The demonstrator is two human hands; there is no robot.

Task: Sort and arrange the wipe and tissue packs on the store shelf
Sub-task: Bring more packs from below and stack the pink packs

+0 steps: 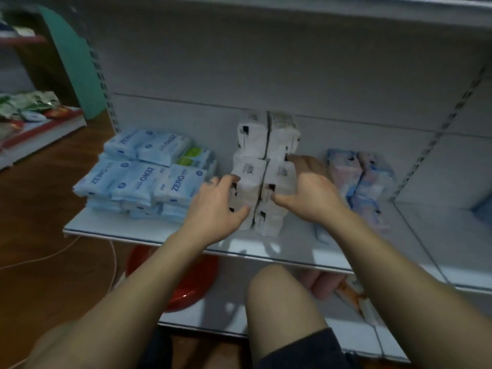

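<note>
My left hand (215, 206) and right hand (311, 193) curl round the tall white plastic-wrapped tissue-pack stack (266, 161) (mid-straightening, I reckon); flat blue wipe packs (143, 177) left of my fingers look sorted, pastel pink-and-blue packs (364, 177) to their right look unfinished.

On the shelf (111, 229) the tissue packs (266, 155) stand stacked in the middle, two columns side by side. Left of them the wipe packs (138, 179) lie in flat piles (an odd pack (195, 157) sits at their rear right). Right of the stack sits a further pile of packs (359, 179). The left hand (215, 206) clasps the stack's left side, the right hand (311, 193) its right. Under the shelf stands a stool (186, 288).
</note>
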